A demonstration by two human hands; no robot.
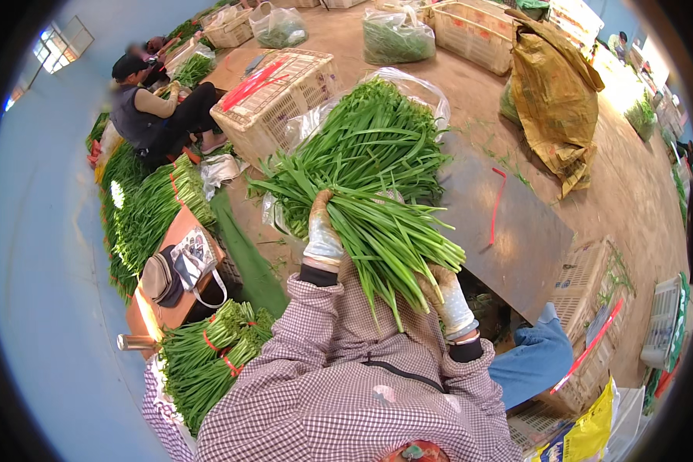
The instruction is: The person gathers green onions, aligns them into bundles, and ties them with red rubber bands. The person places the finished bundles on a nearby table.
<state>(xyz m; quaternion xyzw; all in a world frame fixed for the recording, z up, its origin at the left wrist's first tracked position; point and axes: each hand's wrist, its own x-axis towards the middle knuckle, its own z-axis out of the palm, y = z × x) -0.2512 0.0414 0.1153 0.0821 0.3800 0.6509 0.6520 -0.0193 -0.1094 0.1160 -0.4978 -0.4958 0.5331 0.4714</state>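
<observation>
A loose bunch of garlic chives (381, 237) is held in front of my chest, its pale stem ends pointing down to the right. My left hand (323, 228), in a stained glove, grips the leafy side with the thumb on top. At the stem ends my gloved right hand (447, 297) holds the bunch from below, its fingers partly hidden by the stems. Just beyond lies a large heap of chives (375, 133) on a clear plastic bag (436, 98). A red tie strip (498, 202) rests on the grey board (473, 173) to the right.
Bundles of tied chives (219, 346) lie at my left, near a small table (179, 312) with a cap (159, 277). A plastic crate (277, 110) holding red strips on top stands ahead. Another person (150, 110) sits at far left. A brown sack (548, 98) stands at right.
</observation>
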